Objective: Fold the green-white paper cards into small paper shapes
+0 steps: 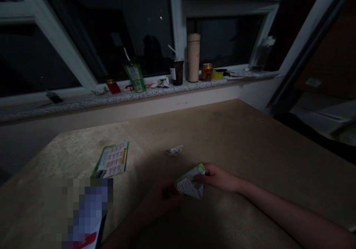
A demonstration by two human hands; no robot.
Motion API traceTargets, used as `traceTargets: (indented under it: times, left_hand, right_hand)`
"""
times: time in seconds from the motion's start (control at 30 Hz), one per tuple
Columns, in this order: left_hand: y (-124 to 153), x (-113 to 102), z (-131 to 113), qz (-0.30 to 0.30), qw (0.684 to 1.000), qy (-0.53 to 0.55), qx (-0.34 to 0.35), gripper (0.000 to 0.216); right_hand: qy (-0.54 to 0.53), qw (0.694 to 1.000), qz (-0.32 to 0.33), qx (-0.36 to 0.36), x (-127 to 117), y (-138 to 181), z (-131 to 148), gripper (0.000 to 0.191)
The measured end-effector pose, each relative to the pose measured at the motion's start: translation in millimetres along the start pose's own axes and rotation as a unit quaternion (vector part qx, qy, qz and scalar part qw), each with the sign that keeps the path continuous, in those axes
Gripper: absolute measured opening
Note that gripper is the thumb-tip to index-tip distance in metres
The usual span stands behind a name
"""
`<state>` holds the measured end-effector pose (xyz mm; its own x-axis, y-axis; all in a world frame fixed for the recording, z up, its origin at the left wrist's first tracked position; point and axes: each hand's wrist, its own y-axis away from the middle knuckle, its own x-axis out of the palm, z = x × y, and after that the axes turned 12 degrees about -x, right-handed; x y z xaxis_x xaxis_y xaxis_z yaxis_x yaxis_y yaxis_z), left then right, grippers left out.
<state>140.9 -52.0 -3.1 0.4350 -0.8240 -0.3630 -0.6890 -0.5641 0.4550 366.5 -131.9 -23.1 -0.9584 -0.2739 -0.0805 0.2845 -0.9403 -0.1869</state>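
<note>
A partly folded sheet of green and white printed paper (187, 186) is held just above the table between my two hands. My right hand (215, 176) pinches its upper right side, with the thumb on top. At the lower left edge, my left hand (164, 200) grips the same paper; shadow covers much of this hand. Beyond them on the table lies a small folded paper boat (174, 151). A flat printed leaflet (112, 159) with a green border rests farther left.
The brown table (211, 126) reaches to the wall under a window. On the stone sill (150, 93) stand a green drink pouch (135, 77), a dark cup (177, 72), a tall beige flask (193, 58) and a gold can (207, 72). A pixelated patch hides something at lower left.
</note>
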Motion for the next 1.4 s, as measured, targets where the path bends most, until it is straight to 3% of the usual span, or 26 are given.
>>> traceTargets:
  times: [0.3, 0.57, 1.0, 1.4]
  left_hand:
    - [-0.2, 2.5, -8.6, -0.002, 1.0, -0.028, -0.006, 0.028]
    - [0.0, 4.8, -13.6, -0.012, 1.0, -0.027, 0.008, 0.048]
    - [-0.8, 4.5, -12.8, -0.018, 1.0, 0.011, 0.007, 0.045]
    - [-4.5, 11.9, -9.9, -0.064, 0.997, 0.033, -0.023, 0.052]
  right_hand:
    - [0.015, 1.0, 0.013, -0.006, 0.1, 0.5, 4.6, 0.039]
    - [0.009, 1.0, 0.01, -0.012, 0.6, -0.2, 5.5, 0.041]
    - [0.016, 1.0, -0.017, -0.016, 5.0, -0.9, 4.1, 0.04]
    - [-0.01, 0.999, -0.024, -0.027, 7.0, -2.5, 7.7, 0.043]
